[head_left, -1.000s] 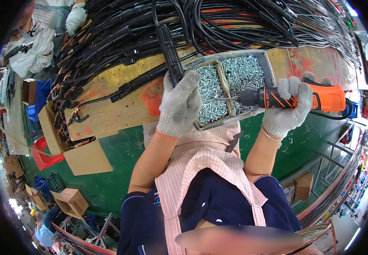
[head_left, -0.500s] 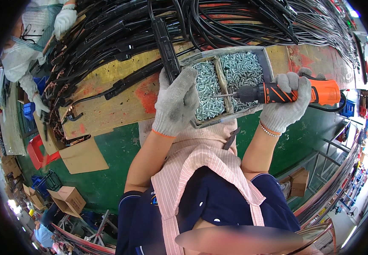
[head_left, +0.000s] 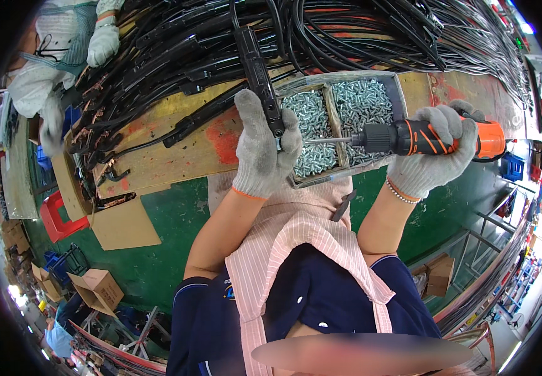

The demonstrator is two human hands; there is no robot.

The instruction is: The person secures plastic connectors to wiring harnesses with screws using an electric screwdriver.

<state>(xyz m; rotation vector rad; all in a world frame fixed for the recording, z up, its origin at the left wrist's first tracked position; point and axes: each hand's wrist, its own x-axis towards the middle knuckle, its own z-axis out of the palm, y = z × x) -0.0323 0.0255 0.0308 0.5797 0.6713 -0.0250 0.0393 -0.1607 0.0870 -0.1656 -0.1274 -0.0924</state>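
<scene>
My left hand [head_left: 261, 147], in a grey-white knit glove, holds the lower end of a long black plastic housing [head_left: 258, 72] between thumb and fingers. A black cable runs from the housing's far end. My right hand [head_left: 437, 141], gloved alike, is wrapped round an orange and black electric screwdriver [head_left: 424, 138]. The tool lies level, its thin bit pointing left and ending close to the left fingers and the housing's lower end. Whether the bit touches anything is hard to tell. Beneath both hands lies a two-compartment box [head_left: 399, 94] of small silvery screws [head_left: 361, 100].
Black cables [head_left: 346, 37] and similar housings pile along the far side of the worn wooden bench [head_left: 149, 169]. Another person's gloved hand [head_left: 103, 45] is at the upper left. A red plastic stool [head_left: 55, 220] and a cardboard box [head_left: 97, 291] stand on the green floor.
My left thumb has spread upward, and the housing's lower end now shows between thumb and fingers. The screwdriver has shifted slightly right in view. The other person's hands have moved.
</scene>
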